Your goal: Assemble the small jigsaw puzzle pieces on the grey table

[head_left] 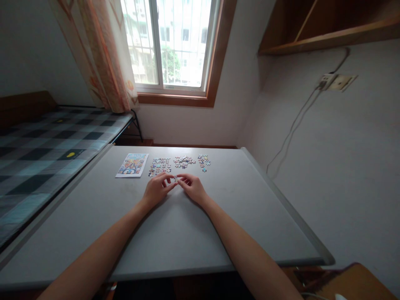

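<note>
Both my hands meet over the middle of the table, with small jigsaw puzzle pieces (175, 178) pinched between the fingertips. My left hand (157, 188) grips them from the left, thumb and fingers closed. From the other side my right hand (193, 188) pinches them too. How many pieces are held is too small to tell. Just beyond the hands lie loose jigsaw pieces in groups: a left group (161, 165) in rough rows, a middle heap (184, 161) and a right group (204, 161). A colourful printed picture sheet (132, 165) lies flat to their left.
The grey-white table (250, 225) has raised side edges. A bed with a checked cover (62, 141) stands along the left. Ahead are a curtain (106, 62) and a barred window (175, 50). A cable (290, 133) hangs from a wall socket (337, 82) below a wooden shelf (328, 39).
</note>
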A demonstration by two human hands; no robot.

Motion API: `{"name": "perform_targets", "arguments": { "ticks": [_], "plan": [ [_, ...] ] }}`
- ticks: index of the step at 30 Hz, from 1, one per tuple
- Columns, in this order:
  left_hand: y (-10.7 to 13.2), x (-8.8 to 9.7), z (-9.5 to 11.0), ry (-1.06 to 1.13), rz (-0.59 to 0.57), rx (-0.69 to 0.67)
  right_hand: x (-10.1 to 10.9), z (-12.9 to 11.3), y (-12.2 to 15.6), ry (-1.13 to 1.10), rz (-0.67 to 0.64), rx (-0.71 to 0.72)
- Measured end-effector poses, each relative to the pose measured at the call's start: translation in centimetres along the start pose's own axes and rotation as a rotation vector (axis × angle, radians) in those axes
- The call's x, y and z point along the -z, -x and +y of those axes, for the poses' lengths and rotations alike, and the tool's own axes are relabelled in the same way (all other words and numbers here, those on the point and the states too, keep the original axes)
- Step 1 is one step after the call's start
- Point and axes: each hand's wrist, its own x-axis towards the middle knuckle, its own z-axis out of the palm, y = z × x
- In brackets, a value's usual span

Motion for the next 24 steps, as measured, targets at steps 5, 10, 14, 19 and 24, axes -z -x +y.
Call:
{"name": "perform_targets", "arguments": {
  "ticks": [5,10,14,19,24],
  "plan": [
    [-0.04,0.00,0.04,0.031,-0.004,-0.020,0.00,0.48,-0.08,-0.020,-0.009,0.011],
    [-0.04,-0.04,-0.04,0.054,0.001,-0.026,-0.09,0.64,-0.17,-0.041,0.004,0.010],
    [-0.02,-0.10,-0.07,0.073,-0.004,-0.024,-0.17,0.73,-0.20,-0.061,0.010,0.006],
    [-0.02,-0.10,-0.03,0.082,-0.018,-0.022,-0.17,0.72,-0.23,-0.073,0.011,0.004],
    [-0.01,-0.07,0.07,0.076,-0.016,-0.024,-0.14,0.40,-0.18,-0.074,0.011,-0.007]
  ]
}}
